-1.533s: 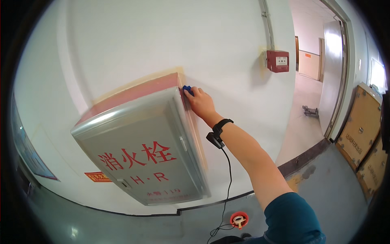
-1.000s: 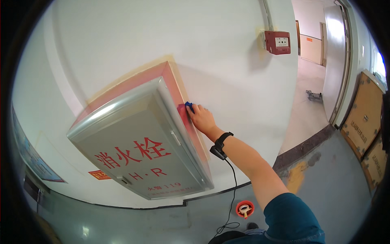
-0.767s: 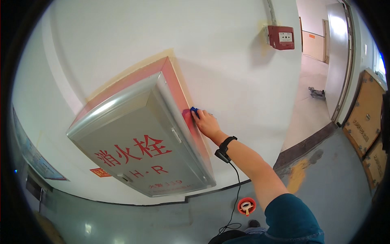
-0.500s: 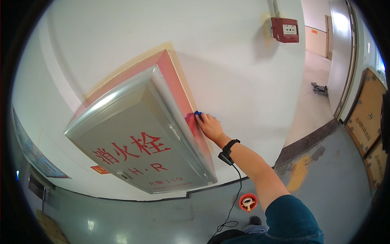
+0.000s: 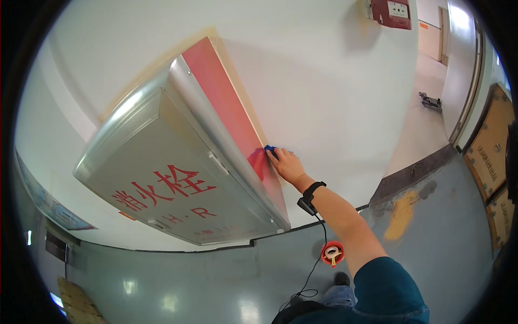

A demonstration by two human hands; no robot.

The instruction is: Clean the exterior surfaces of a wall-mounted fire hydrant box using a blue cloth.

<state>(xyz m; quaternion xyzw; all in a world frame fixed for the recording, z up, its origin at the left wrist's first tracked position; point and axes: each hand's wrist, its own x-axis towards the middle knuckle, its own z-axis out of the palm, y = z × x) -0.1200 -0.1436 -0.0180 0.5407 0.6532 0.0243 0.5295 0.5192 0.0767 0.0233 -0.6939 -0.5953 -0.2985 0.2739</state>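
Note:
My right hand (image 5: 287, 164) reaches up to the wall beside a grey metal hydrant cabinet (image 5: 162, 156) with red lettering on its door. Its fingers are closed on a small blue thing (image 5: 271, 149), possibly a folded cloth; its exact kind is hidden by the fingers. The blue thing touches the seam where the cabinet's red side panel (image 5: 229, 108) meets the wall. Beige masking tape (image 5: 244, 100) runs along that seam, and the red panel shows a reflection close to my fingertips. A black wrist strap (image 5: 312, 197) with a cable is on my right forearm. My left hand is out of view.
A red bucket (image 5: 333, 254) holding a tape roll stands on the grey floor by my shoe. The black cable (image 5: 307, 278) hangs down to my legs. A red alarm box (image 5: 391, 12) is on the wall, upper right. Brown boards (image 5: 488, 151) lean at the far right.
The view has shifted, so more of the cabinet's red side shows and the alarm box sits higher. My right hand stays at the seam, still holding the blue thing.

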